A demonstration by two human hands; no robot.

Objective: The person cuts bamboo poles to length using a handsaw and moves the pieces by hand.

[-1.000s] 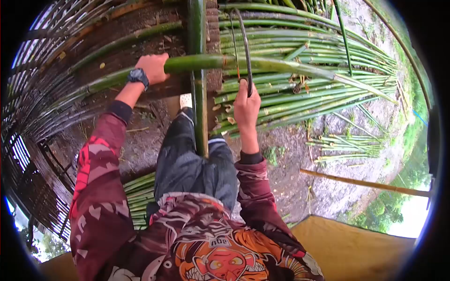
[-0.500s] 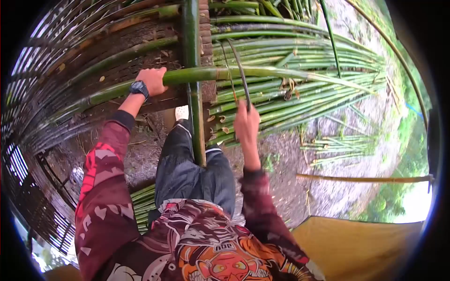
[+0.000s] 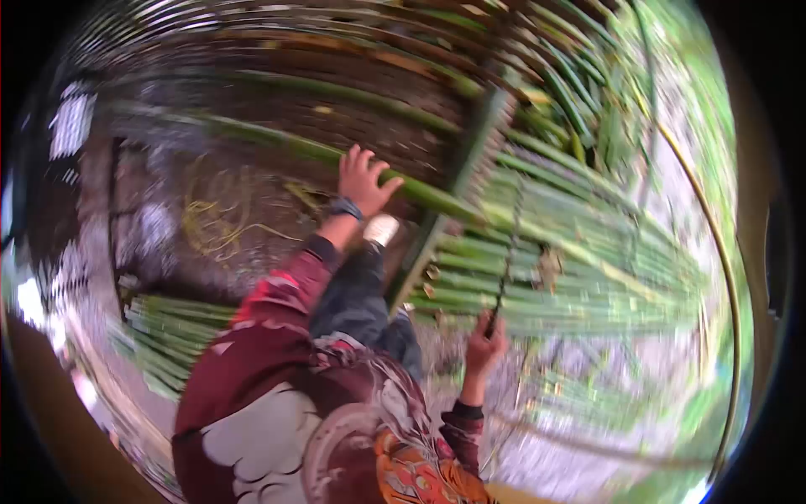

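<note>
A long green bamboo pole lies across an upright-looking bamboo crosspiece. My left hand, with a dark watch at the wrist, rests at the pole with its fingers spread. Lower right, my right hand is closed round the handle of a saw. The saw is thin and dark, blurred by motion, and points away from me across the pole, to the right of the crosspiece.
Many cut green bamboo poles lie bundled at right. Another bamboo stack sits at lower left. Yellow strands lie on the dark ground. A curved pole stands along the right side.
My view has swung left and tilted. My left hand has gone from gripping the pole to spread fingers. The saw stays in my right hand, now seen lower and nearly edge-on.
</note>
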